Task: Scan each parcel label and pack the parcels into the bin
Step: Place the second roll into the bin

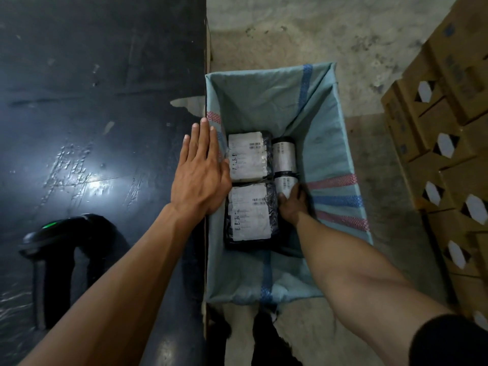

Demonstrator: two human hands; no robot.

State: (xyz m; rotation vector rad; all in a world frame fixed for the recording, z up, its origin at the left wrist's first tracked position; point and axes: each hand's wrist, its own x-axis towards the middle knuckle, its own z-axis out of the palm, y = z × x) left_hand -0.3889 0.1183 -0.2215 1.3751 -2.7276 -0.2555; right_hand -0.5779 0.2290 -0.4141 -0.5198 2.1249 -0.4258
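Label print too blurred to read. Right hand (293,204) deep in the bin (338,143), fingers curled on a small roll parcel (285,184), partly covering it. Left hand (200,170) flat, fingers straight and together, over the bin's left rim. Two flat parcels (248,159) + another roll (284,154) lie inside. Dark scratched bench (92,88) w/ scanner (66,241); concrete floor (290,27), cardboard boxes (449,114) cut off at right.

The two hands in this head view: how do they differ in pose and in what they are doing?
The left hand lies flat, fingers straight, over the bin's near-table rim, gripping nothing; the right hand is deep inside the bin, fingers curled round a small cylindrical parcel. The left hand is brightly lit; the right hand sits in shadow. Both are bare and close to the flat labelled parcels.
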